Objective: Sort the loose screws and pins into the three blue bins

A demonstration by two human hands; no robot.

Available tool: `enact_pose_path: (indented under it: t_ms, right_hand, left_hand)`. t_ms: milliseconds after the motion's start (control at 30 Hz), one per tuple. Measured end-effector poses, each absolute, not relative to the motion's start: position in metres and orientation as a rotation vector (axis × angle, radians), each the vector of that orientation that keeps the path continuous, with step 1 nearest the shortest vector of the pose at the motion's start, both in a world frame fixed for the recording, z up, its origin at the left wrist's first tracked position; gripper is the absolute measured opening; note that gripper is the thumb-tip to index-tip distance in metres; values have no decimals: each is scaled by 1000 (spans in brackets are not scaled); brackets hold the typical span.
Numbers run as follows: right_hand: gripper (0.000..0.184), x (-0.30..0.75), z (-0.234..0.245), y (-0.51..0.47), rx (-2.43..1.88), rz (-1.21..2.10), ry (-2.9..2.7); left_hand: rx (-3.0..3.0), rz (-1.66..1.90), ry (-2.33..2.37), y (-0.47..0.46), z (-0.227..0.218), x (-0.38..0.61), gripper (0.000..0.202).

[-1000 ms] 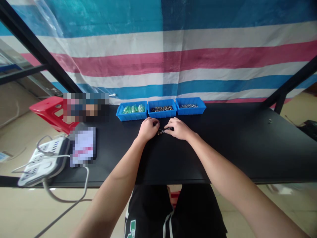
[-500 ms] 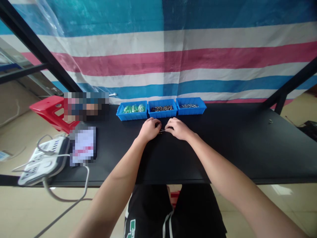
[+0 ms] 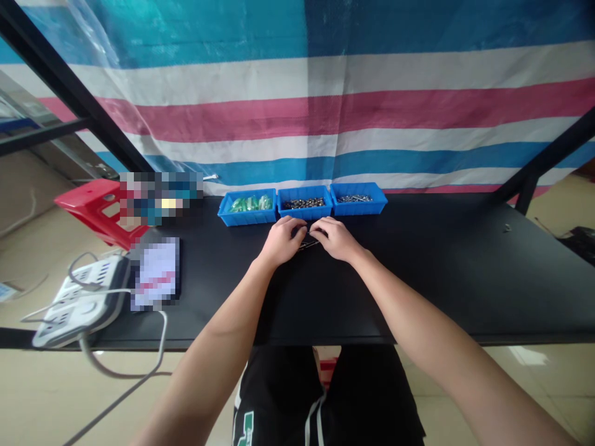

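Both hands meet in front of the blue bins, fingertips nearly touching. My left hand point(image 3: 283, 240) is closed in a pinch of thumb and fingers. My right hand point(image 3: 338, 239) pinches just opposite it. Something very small and thin seems to sit between the fingertips, too small to name. Just below the fingers, slim metal pieces point(image 3: 307, 245) lie on the black tabletop point(image 3: 325, 297). Directly behind the hands is the middle blue bin point(image 3: 304, 214), holding small metal parts point(image 3: 304, 203).
Left of it stands a blue bin point(image 3: 248, 217) with green-and-clear packets; a right-hand bin point(image 3: 359, 207) holds slim metal parts. A power strip point(image 3: 86, 300) with cables and a blurred-out flat object point(image 3: 157, 272) are at the left. A small piece point(image 3: 507, 228) lies far right.
My fingertips have shifted slightly away from me, toward the bins. The slim metal pieces on the tabletop now show more clearly below them.
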State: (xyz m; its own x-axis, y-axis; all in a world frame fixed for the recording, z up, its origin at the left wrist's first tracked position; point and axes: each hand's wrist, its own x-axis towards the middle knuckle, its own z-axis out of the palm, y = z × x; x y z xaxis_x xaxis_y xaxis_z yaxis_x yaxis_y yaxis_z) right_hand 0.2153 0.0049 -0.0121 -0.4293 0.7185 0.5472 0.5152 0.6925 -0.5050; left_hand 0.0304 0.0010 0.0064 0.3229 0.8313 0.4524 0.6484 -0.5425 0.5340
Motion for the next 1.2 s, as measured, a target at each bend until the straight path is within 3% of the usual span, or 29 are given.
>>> enact_pose_path:
  t_ms: [167, 933, 1200]
  right_hand:
    - [16, 214, -9, 2, -1009, 335, -2100]
    - [15, 210, -10, -1, -1024, 431, -1987]
    - [16, 211, -9, 0, -1023, 369, -1942]
  left_hand:
    - [2407, 1012, 1160, -2, 8, 31, 23]
    - [2295, 1051, 1255, -2, 10, 34, 15]
    - [1966, 1223, 1309, -4, 13, 34, 10]
